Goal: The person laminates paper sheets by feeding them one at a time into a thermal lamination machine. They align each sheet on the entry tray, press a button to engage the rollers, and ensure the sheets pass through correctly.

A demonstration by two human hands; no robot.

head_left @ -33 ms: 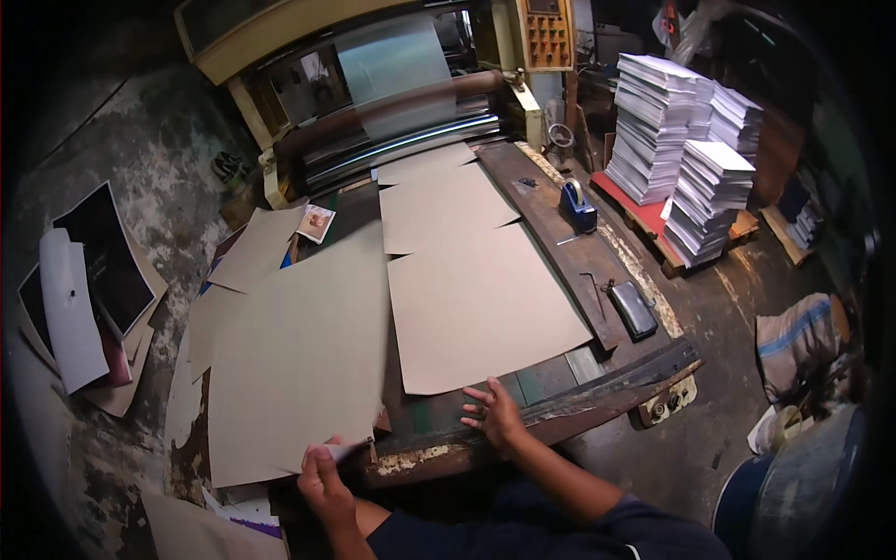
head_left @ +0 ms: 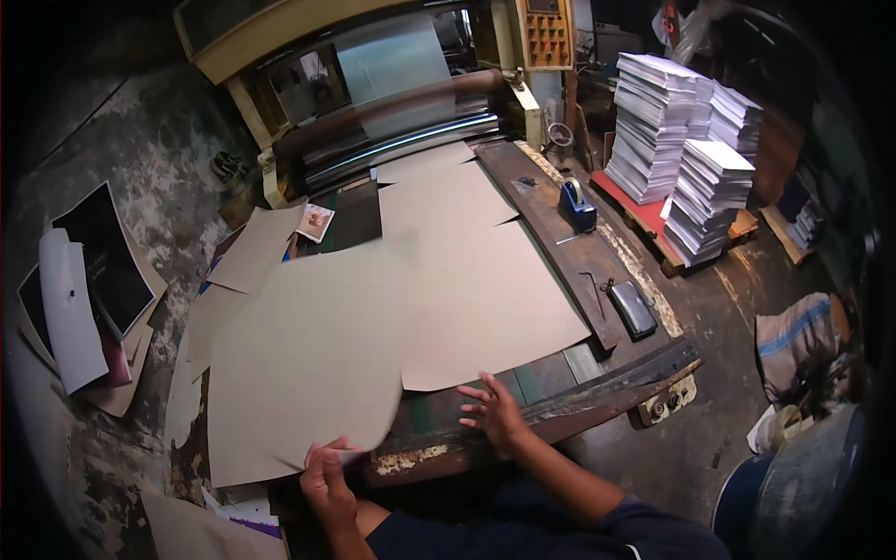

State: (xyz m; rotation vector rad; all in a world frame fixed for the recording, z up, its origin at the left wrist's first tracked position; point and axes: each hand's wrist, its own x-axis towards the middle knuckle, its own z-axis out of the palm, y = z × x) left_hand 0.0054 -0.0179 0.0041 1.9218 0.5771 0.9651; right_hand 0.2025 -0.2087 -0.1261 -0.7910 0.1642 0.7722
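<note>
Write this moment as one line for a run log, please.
left hand: gripping near edge of brown sheet | right hand: open, holding nothing | laid sheets: in a row toward rollers

We looked down from head height through a single wide fisheye camera, facing along the worktable [head_left: 558,238] toward the rollers [head_left: 403,145]. The left hand [head_left: 327,476] and right hand [head_left: 495,413] were near us; the rollers lay well beyond them.
</note>
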